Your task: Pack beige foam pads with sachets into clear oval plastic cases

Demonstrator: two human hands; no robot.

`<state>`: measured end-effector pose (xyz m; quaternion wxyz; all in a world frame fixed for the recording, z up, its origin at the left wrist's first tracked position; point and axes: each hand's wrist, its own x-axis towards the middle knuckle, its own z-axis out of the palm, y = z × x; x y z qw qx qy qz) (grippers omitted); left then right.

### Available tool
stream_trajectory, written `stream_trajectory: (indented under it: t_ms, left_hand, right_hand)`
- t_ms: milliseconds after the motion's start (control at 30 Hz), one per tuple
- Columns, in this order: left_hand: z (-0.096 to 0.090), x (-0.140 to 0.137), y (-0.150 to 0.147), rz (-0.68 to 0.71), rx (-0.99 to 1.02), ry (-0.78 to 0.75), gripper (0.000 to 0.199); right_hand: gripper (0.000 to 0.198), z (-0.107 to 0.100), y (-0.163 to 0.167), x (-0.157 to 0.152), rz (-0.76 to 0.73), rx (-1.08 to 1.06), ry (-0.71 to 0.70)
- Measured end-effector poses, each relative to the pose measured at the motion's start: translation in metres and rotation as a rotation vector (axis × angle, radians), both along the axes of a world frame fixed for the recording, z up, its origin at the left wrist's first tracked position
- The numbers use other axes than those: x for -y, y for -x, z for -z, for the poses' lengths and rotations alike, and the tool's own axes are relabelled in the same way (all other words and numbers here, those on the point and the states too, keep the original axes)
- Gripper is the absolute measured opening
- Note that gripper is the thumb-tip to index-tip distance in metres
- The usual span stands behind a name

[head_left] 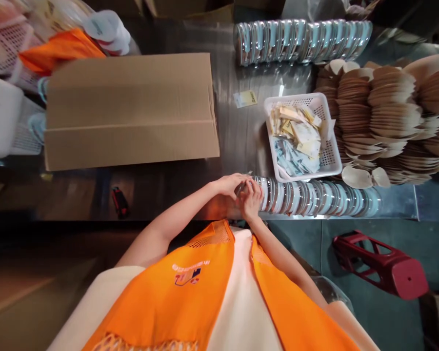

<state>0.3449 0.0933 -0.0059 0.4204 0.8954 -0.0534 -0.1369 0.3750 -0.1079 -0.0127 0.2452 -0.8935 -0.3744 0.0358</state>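
My left hand [229, 185] and my right hand [251, 196] meet at the left end of a row of round, clear-plastic packs [314, 197]. The packs stand on edge along the front of the metal table, with white and brownish layers showing through. Curled fingers of my right hand close on the end pack from the front. From the left, my left hand reaches over with bent fingers against the same end; its fingertips are partly hidden. Just behind the row sits a white plastic basket [332, 146] holding small yellow and pale blue sachets [296, 131].
A large cardboard box [131, 112] lies at the left. Another row of round packs [303, 41] stands at the back. Stacks of brown paddle-shaped pieces [380, 112] fill the right. A red-and-black tool [120, 202] lies near the front edge; a dark-red stool [384, 265] is below.
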Motion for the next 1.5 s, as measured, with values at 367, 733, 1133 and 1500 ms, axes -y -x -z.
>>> stream_trajectory:
  t_ms: [367,733,1133,1500]
  left_hand:
    - [0.004,-0.009,0.006,-0.003,-0.005,0.186,0.117]
    - [-0.004,-0.014,0.015,-0.048,-0.181,0.164,0.123]
    - [-0.009,0.03,0.052,-0.105,-0.087,-0.288,0.119]
    - [0.002,0.038,0.06,-0.194,0.003,-0.101,0.128]
  right_hand:
    - [0.052,0.012,0.003,0.022,0.037,-0.022,0.0]
    - [0.069,0.003,-0.001,0.038,-0.185,-0.18,-0.005]
    - [0.04,-0.011,0.038,0.069,-0.187,-0.062,0.026]
    - [0.032,-0.02,0.019,0.03,-0.114,-0.087,0.123]
